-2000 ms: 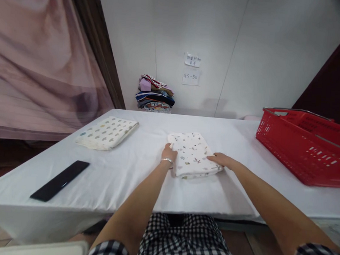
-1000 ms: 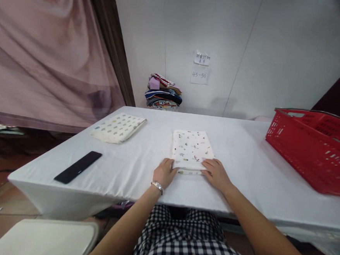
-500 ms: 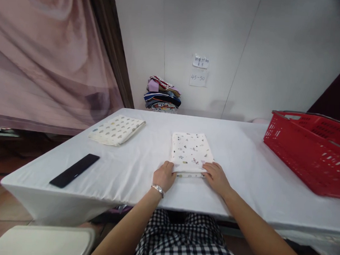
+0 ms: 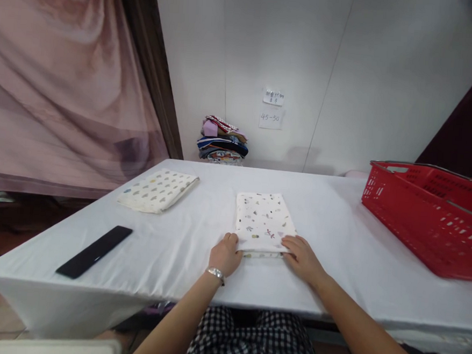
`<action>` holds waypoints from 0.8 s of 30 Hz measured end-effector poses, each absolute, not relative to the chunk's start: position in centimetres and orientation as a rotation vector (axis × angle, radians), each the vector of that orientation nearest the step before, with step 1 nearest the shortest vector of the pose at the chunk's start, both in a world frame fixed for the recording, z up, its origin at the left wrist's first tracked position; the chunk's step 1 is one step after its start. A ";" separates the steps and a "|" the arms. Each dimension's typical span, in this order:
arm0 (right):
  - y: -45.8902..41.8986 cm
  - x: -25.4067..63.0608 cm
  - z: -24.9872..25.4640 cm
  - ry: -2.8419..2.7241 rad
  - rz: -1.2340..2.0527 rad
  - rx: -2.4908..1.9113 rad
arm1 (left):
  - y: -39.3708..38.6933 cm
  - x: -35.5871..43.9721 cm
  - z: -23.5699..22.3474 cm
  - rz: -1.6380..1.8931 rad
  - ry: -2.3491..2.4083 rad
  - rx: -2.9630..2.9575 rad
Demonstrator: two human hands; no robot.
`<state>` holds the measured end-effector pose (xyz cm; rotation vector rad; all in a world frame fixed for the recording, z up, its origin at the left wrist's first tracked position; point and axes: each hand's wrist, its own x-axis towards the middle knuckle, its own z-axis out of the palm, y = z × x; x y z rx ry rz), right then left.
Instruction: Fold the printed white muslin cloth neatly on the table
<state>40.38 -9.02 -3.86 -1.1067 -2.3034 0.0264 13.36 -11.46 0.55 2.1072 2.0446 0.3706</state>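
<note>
A folded white cloth (image 4: 263,218) with a small scattered print lies flat on the table in front of me. My left hand (image 4: 226,253) is at its near left corner, thumb at the front edge and fingers curled over the side. At the near right corner my right hand (image 4: 301,256) pinches the folded edge, fingers on top and thumb in front. Below that edge a lower layer of the cloth shows. Farther left lies another folded cloth (image 4: 158,190), cream with grey cloud-like shapes, touched by neither hand.
A long black flat object (image 4: 94,252) lies at the table's left. On the right stands a red plastic basket (image 4: 422,220) with a metal handle. Behind the white-covered table (image 4: 337,232), folded fabrics (image 4: 223,144) are piled against the wall. A pale chair (image 4: 54,347) is at lower left.
The whole view has shifted, so the table sits slightly lower in the picture. Both hands stay at the cloth's near corners, and its front fold looks a little flatter.
</note>
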 end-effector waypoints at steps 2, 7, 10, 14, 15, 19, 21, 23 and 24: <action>-9.1 40.3 -4.1 -2.297 0.023 -1.113 | -11.4 13.2 1.4 0.414 1.999 2.106; -9.2 39.9 -3.2 -2.302 0.041 -1.163 | -10.2 14.6 2.8 0.737 1.817 2.292; -9.0 39.5 -1.1 -2.361 0.142 -1.211 | -9.0 15.7 1.5 0.693 1.729 2.394; -7.4 37.7 2.3 -2.278 0.182 -1.241 | -7.9 16.0 -1.2 0.467 1.751 2.333; -6.6 36.9 2.9 -2.250 0.164 -1.232 | -7.8 15.9 -1.6 0.463 1.758 2.334; -2.6 33.4 4.0 -2.285 0.120 -1.242 | -7.9 15.7 -1.9 0.449 1.782 2.357; -0.3 32.4 3.6 -2.351 0.102 -1.328 | -8.0 15.7 -1.9 0.412 1.798 2.370; 1.9 32.5 2.5 -2.374 0.089 -1.501 | -8.0 15.7 -2.0 0.366 1.819 2.384; 2.8 32.8 1.8 -2.365 0.096 -1.617 | -8.0 15.7 -2.1 0.348 1.825 2.392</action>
